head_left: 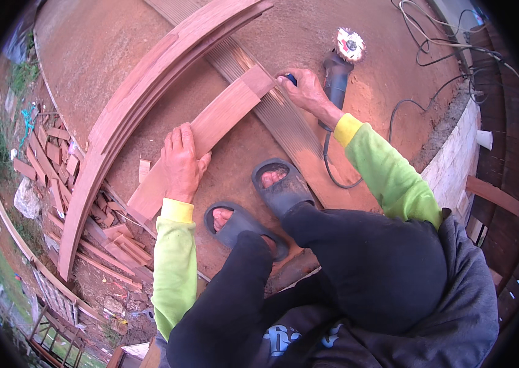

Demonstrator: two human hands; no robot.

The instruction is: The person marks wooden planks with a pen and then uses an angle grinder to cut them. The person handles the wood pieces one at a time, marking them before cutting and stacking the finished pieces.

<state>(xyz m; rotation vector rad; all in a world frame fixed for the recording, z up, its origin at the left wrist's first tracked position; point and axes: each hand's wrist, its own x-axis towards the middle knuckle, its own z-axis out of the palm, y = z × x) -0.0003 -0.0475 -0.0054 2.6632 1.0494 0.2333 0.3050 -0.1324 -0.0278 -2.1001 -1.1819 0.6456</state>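
A short reddish wooden board [226,116], notched at its far end, slants across a grooved plank [278,122]. My left hand [181,156] grips its near part, fingers over the top face and thumb along the edge. Beside the board's far end, my right hand [308,91] is closed on a small dark blue object [291,78], whose kind is mostly hidden by the fingers. Just right of that hand lies an angle grinder [337,76] with a shiny round disc. A long curved wooden piece [131,104] stretches along the left of the board.
Wood offcuts [118,242] are heaped at the lower left, past the floor's edge. Cables [437,43] run loosely across the upper right, and the grinder's cord [333,172] loops near my sandals [284,184]. A low pale wall [452,159] borders the right side.
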